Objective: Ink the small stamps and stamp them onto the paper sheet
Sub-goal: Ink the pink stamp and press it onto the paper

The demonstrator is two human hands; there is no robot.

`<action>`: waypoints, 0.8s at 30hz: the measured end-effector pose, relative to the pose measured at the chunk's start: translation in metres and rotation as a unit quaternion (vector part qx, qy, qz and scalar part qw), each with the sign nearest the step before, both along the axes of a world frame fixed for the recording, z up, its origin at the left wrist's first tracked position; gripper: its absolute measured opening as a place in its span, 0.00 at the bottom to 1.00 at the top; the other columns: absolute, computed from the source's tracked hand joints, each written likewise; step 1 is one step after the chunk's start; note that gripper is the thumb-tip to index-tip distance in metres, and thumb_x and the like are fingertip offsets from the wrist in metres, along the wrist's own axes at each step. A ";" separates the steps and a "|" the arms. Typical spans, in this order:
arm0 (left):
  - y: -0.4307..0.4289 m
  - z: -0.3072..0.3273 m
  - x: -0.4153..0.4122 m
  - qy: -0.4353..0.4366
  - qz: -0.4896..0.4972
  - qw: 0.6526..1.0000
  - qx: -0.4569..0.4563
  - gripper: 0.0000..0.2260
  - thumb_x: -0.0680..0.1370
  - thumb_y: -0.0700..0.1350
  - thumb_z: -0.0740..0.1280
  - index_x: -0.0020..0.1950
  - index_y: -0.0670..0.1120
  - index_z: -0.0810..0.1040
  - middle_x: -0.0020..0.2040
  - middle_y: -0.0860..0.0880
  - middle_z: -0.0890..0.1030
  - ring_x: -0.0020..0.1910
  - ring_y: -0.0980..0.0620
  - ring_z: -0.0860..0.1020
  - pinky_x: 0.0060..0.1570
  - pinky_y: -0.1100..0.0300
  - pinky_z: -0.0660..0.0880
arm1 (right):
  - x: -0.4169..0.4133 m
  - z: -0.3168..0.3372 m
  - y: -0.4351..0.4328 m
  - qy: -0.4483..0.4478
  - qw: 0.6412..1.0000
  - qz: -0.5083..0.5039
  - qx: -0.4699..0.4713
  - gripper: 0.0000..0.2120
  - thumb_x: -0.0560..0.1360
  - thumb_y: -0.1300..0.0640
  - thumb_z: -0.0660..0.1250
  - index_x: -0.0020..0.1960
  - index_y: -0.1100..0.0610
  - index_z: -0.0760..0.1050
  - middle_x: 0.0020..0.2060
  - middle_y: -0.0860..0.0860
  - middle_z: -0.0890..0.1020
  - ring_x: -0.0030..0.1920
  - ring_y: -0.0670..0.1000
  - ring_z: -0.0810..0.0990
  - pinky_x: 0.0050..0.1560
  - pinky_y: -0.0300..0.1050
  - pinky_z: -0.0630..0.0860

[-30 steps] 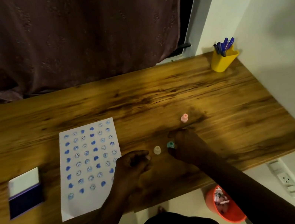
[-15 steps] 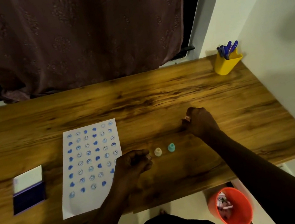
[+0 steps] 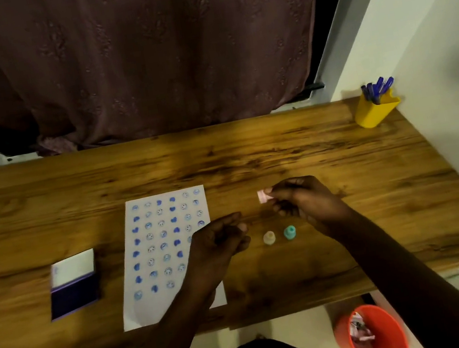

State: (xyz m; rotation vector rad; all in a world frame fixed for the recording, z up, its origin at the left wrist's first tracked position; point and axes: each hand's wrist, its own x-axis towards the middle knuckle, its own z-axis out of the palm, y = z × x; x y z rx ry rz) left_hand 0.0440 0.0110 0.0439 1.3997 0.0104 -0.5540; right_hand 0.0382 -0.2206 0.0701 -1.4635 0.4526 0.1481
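Note:
A white paper sheet [image 3: 156,253] covered with rows of blue stamped hearts and faces lies on the wooden table [image 3: 279,150]. My right hand [image 3: 302,201] pinches a small pink stamp [image 3: 262,197] above the table, right of the sheet. My left hand [image 3: 218,239] rests curled at the sheet's right edge, fingers closed, nothing visible in it. A cream stamp [image 3: 269,237] and a teal stamp [image 3: 289,232] stand side by side below my right hand. An open ink pad [image 3: 73,285], white lid up and dark blue pad, lies left of the sheet.
A yellow cup with blue pens [image 3: 375,110] stands at the far right corner by the white wall. A dark curtain [image 3: 141,52] hangs behind the table. An orange bin [image 3: 373,332] sits on the floor under the right front edge.
My right hand let go of the teal stamp, reached right to the pink stamp, picked it up and brought it left toward the sheet. My left hand stayed put.

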 end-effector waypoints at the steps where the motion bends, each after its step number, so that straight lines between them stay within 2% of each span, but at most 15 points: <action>1: 0.005 0.003 0.001 -0.004 0.000 1.000 -0.005 0.17 0.75 0.45 0.75 0.64 0.52 0.83 0.52 0.46 0.89 0.51 0.47 0.88 0.52 0.58 0.84 | -0.001 0.003 0.013 0.002 1.000 0.014 0.013 0.06 0.75 0.58 0.75 0.47 0.61 0.87 0.38 0.56 0.86 0.37 0.50 0.83 0.34 0.39 0.79; 3: 0.015 0.006 0.004 -0.015 0.010 1.000 -0.010 0.20 0.75 0.47 0.75 0.67 0.52 0.81 0.51 0.46 0.89 0.50 0.47 0.88 0.50 0.61 0.83 | -0.004 0.006 0.036 0.002 0.999 0.044 0.022 0.07 0.75 0.58 0.75 0.48 0.61 0.86 0.39 0.57 0.86 0.38 0.50 0.83 0.36 0.40 0.78; 5: 0.030 0.007 0.006 -0.026 0.025 0.999 -0.010 0.17 0.79 0.41 0.72 0.67 0.50 0.81 0.50 0.46 0.90 0.51 0.46 0.88 0.51 0.59 0.83 | -0.006 0.009 0.060 0.001 0.997 0.071 0.016 0.08 0.76 0.56 0.75 0.49 0.62 0.86 0.40 0.57 0.86 0.39 0.50 0.83 0.37 0.39 0.78; 9: 0.063 0.006 0.006 -0.059 0.045 0.997 0.006 0.13 0.78 0.40 0.74 0.58 0.55 0.87 0.53 0.51 0.89 0.53 0.47 0.88 0.54 0.52 0.85 | -0.007 0.009 0.100 0.009 0.995 0.104 0.012 0.09 0.75 0.55 0.75 0.50 0.61 0.86 0.41 0.57 0.87 0.40 0.49 0.84 0.40 0.38 0.79; 11: 0.081 0.007 0.006 -0.070 0.056 0.996 0.005 0.14 0.77 0.41 0.75 0.56 0.59 0.87 0.55 0.52 0.89 0.54 0.48 0.88 0.52 0.53 0.85 | -0.005 0.009 0.117 0.004 0.993 0.118 -0.001 0.09 0.76 0.55 0.75 0.52 0.59 0.86 0.44 0.58 0.88 0.42 0.50 0.85 0.42 0.39 0.79; 14: 0.106 0.006 0.006 -0.075 0.064 0.995 -0.009 0.16 0.77 0.41 0.75 0.57 0.62 0.86 0.57 0.54 0.88 0.55 0.49 0.87 0.50 0.56 0.85 | 0.001 0.010 0.140 -0.014 0.989 0.147 -0.009 0.09 0.76 0.57 0.74 0.55 0.58 0.86 0.47 0.59 0.88 0.45 0.50 0.86 0.45 0.39 0.80; 17: 0.134 0.004 0.007 -0.072 0.091 0.993 -0.012 0.18 0.76 0.39 0.75 0.62 0.57 0.83 0.58 0.55 0.88 0.57 0.50 0.87 0.48 0.57 0.84 | 0.010 0.008 0.166 -0.029 0.984 0.173 -0.029 0.11 0.76 0.61 0.75 0.58 0.59 0.85 0.49 0.57 0.88 0.48 0.52 0.87 0.47 0.41 0.82; 20: 0.161 0.001 0.009 -0.058 0.113 0.992 -0.007 0.15 0.77 0.37 0.74 0.57 0.57 0.86 0.56 0.52 0.89 0.56 0.48 0.87 0.50 0.54 0.85 | 0.019 0.005 0.191 -0.059 0.978 0.186 -0.069 0.13 0.74 0.65 0.75 0.59 0.61 0.85 0.52 0.55 0.88 0.54 0.53 0.87 0.52 0.44 0.83; 22: 0.185 -0.002 0.011 -0.041 0.134 0.990 0.005 0.10 0.77 0.38 0.74 0.54 0.50 0.88 0.52 0.48 0.90 0.53 0.46 0.88 0.51 0.52 0.86 | 0.027 0.004 0.210 -0.080 0.971 0.198 -0.104 0.13 0.73 0.64 0.76 0.58 0.59 0.85 0.52 0.52 0.88 0.54 0.50 0.87 0.52 0.43 0.83; 24: 0.208 -0.005 0.012 -0.030 0.159 0.987 0.021 0.08 0.77 0.40 0.74 0.56 0.43 0.87 0.50 0.45 0.90 0.51 0.44 0.88 0.52 0.50 0.85 | 0.033 0.003 0.229 -0.086 0.962 0.210 -0.154 0.12 0.73 0.57 0.78 0.57 0.54 0.86 0.50 0.47 0.89 0.51 0.47 0.87 0.52 0.42 0.84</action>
